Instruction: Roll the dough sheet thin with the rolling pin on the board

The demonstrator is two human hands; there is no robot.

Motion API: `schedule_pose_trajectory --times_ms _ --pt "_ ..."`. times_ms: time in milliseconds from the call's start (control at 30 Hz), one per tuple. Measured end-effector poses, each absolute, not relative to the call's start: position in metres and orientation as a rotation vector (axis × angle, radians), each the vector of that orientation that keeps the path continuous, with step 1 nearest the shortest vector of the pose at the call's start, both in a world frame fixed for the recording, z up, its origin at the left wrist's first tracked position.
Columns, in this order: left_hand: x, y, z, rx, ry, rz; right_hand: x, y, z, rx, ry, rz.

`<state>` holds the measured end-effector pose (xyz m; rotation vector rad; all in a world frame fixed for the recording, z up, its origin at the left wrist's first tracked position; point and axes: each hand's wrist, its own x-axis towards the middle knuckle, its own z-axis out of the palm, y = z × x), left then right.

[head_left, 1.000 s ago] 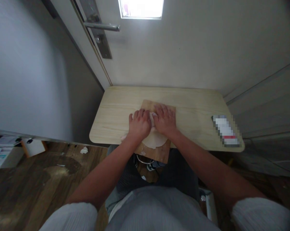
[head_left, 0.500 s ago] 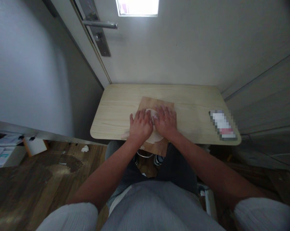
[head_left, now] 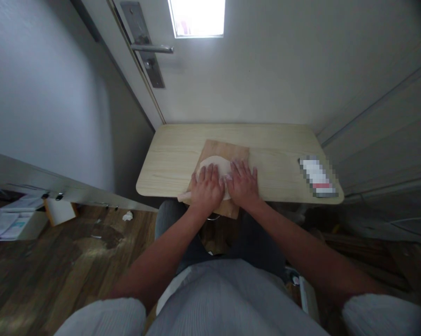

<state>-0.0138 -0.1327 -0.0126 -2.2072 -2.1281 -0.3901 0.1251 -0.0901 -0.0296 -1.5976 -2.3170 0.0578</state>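
Note:
A round, flattened sheet of pale dough [head_left: 215, 161] lies on a small wooden board [head_left: 224, 148] at the table's near edge. My left hand [head_left: 207, 185] rests palm down over its left part, fingers apart and pointing away from me. Beside it, my right hand [head_left: 243, 183] lies over the dough's right side, fingers spread, the thumbs close together. White powder marks the fingers. A narrow pale stick-like end [head_left: 184, 197] juts out left of my left hand; whether it continues beneath the palms is hidden.
The light wooden table [head_left: 276, 140] stands against a white door [head_left: 266, 70] with a metal handle [head_left: 152, 48]. A blurred-out phone-like object [head_left: 318, 177] lies at its right end. At lower left, papers [head_left: 16, 217] and a crumpled tissue [head_left: 127, 216] are near the floor.
Both hands have slid towards me over the dough, so more of its far edge shows beyond the fingers. The camera view has shifted slightly.

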Motion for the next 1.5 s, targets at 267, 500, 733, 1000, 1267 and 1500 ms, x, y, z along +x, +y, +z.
schedule_pose_trajectory --times_ms 267,500,733,1000,1267,1500 --pt "-0.003 -0.155 -0.015 -2.232 -2.124 -0.397 0.138 -0.115 -0.038 -1.535 -2.261 0.067" --pt "0.001 -0.168 -0.011 -2.255 -2.118 -0.376 0.145 -0.127 -0.046 -1.499 -2.242 0.106" --pt "0.006 -0.186 -0.017 -2.278 -2.085 -0.406 0.159 -0.148 -0.055 -1.436 -2.22 0.117" --pt "0.015 -0.209 -0.025 -2.278 -2.085 -0.45 0.171 -0.17 -0.057 -1.437 -2.21 0.15" --pt "0.011 -0.213 -0.017 -2.341 -2.037 -0.492 0.173 -0.184 -0.057 -1.48 -2.175 0.101" --pt "-0.002 -0.182 -0.011 -2.398 -1.959 -0.507 0.161 -0.166 -0.048 -1.531 -2.169 0.048"
